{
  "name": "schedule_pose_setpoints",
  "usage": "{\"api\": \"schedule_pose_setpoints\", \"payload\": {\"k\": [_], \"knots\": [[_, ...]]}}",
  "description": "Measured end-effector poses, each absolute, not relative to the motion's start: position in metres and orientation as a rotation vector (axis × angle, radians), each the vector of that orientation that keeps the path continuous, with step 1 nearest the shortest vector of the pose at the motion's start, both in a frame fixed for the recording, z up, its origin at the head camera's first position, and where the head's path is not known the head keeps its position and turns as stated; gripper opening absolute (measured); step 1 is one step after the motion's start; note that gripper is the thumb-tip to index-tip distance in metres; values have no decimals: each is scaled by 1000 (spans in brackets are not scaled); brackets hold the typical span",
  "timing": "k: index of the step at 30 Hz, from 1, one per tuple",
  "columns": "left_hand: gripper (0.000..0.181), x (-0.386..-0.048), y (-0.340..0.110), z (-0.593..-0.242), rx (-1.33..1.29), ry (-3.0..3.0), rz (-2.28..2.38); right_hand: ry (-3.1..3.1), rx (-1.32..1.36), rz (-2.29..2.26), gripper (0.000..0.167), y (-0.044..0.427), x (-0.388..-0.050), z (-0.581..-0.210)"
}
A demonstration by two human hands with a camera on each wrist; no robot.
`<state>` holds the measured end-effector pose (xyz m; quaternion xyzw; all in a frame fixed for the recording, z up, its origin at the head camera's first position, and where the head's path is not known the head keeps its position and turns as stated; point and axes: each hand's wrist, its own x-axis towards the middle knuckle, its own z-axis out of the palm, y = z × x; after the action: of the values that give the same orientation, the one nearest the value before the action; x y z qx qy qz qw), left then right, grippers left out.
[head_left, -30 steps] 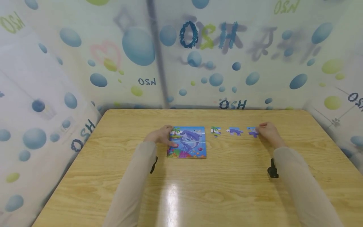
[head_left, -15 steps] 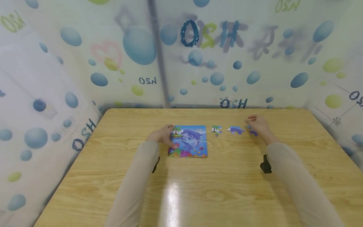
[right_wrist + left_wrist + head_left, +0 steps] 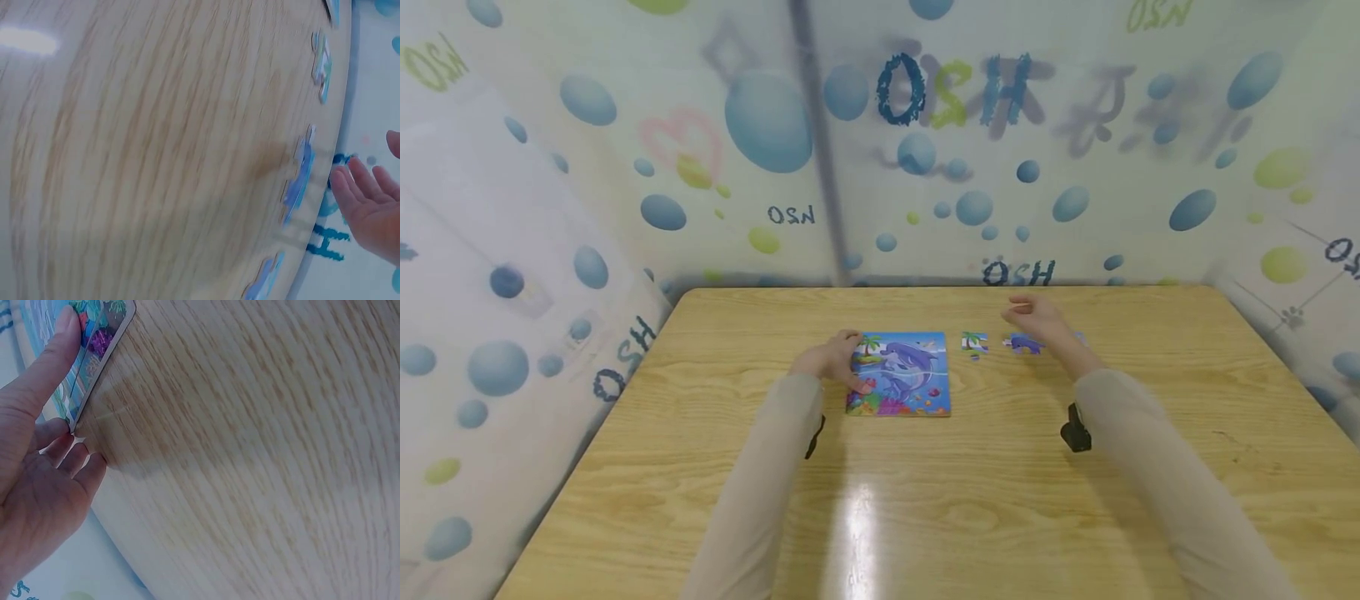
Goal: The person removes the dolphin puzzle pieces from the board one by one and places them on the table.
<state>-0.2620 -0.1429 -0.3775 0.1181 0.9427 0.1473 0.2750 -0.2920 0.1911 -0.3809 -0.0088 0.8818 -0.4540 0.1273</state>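
Observation:
A square dolphin jigsaw puzzle lies flat on the wooden table. My left hand grips its left edge; in the left wrist view the thumb rests on the picture while the fingers meet the edge. My right hand hovers, fingers loosely bent, above the row of loose pieces and holds nothing visible. A palm-tree piece lies just right of the puzzle. Beside it is a purple dolphin piece, partly hidden by the right hand. The third blue piece is mostly covered by the right wrist.
The wooden table stretches toward me, with a bright reflection near the front. A patterned curtain closes off the back and both sides. Black wrist cameras sit on the forearms.
My right hand has moved left and slightly up, from touching the rightmost piece to above the dolphin piece. The left hand stays on the puzzle.

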Motion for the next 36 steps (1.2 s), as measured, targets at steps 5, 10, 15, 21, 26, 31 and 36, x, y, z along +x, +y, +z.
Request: {"api": "schedule_pose_setpoints", "payload": {"k": [5,10,15,21,26,31,36], "knots": [[100,-262,-142,-377,305,2532,398,2526,-124,-1312,55,175,-294,-381],[100,-262,-142,-377,304,2530,403,2485,-243,-1294,55,158,-295,-382],[99,-262,-140,-377,313,2539,406,2437,-370,-1283,56,137,-293,-382],[99,-261,-138,-375,309,2546,406,2446,-434,-1214,50,109,-290,-381],[99,-262,-139,-374,303,2543,411,2466,-536,-1069,44,85,-287,-381],[100,-262,-141,-376,285,2526,432,2478,-630,-933,42,66,-282,-383],[100,-263,-141,-376,263,2515,442,2454,-624,-890,43,51,-277,-387]]}}
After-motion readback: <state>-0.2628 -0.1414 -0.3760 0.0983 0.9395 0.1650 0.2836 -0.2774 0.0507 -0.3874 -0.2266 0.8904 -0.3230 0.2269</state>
